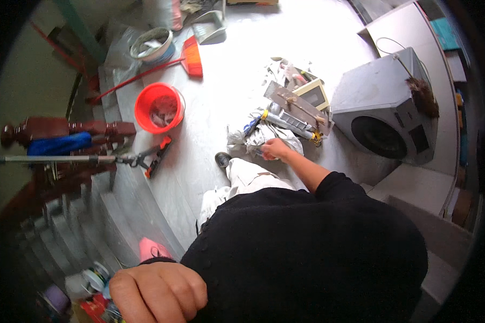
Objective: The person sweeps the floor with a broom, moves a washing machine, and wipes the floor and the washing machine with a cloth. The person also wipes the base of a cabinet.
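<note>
My right hand (273,149) reaches down to a crumpled white woven sack (281,135), its fingers at the near edge beside a small bluish item. Blur hides whether they grip anything. Tools lie piled on the sack: a caulking gun (289,123) with yellow ends, and a flat plastering trowel (281,96) with its handle upward. Behind the trowel leans a cream-framed panel with a grey window (313,95). Close to the camera, my left hand (159,292) is curled into a fist. Its palm is hidden, and nothing shows in its fingers.
A grey front-loading washing machine (372,97) stands right of the pile, a brown feather duster (422,97) on it. To the left are a red bucket (159,108), an orange broom (192,58) and a mop (105,159). Stairs (117,218) descend at lower left beside a wooden banister (85,126).
</note>
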`<state>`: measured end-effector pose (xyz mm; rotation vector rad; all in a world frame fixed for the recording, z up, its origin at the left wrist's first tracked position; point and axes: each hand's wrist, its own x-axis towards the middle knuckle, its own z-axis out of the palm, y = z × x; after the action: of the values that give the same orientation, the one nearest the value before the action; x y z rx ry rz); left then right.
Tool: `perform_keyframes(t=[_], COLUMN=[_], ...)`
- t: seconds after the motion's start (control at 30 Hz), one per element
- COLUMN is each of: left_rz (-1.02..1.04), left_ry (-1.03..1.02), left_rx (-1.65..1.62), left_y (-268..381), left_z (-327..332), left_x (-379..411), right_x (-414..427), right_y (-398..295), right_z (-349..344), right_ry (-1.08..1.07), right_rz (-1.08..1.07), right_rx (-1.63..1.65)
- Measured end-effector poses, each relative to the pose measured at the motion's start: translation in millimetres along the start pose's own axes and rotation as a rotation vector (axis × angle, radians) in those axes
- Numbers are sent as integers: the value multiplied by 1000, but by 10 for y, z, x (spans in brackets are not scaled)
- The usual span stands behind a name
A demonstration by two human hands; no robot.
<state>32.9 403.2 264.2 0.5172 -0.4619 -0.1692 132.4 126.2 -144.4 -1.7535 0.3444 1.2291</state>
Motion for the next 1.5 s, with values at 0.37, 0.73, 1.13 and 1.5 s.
perform_keyframes(t=[0.37,0.73,1.13,1.5], left_rz=[-213,-341,-898,-1245], left_ry=[-173,-607,908,1028], left_rx=[-177,-208,896,1006], left_y=[749,1420,411,-169], left_z=[-913,-1842,-4781,-6092], left_x=[592,1091,352,1207], right_x=[113,-130,840,2153], right_y=[-188,-374,-1648,-2909], right_z=[284,1147,51,-1107], right_ry=[275,439,403,79], right_rz=[123,264,173,120], right_rx=[253,347,-174,-246])
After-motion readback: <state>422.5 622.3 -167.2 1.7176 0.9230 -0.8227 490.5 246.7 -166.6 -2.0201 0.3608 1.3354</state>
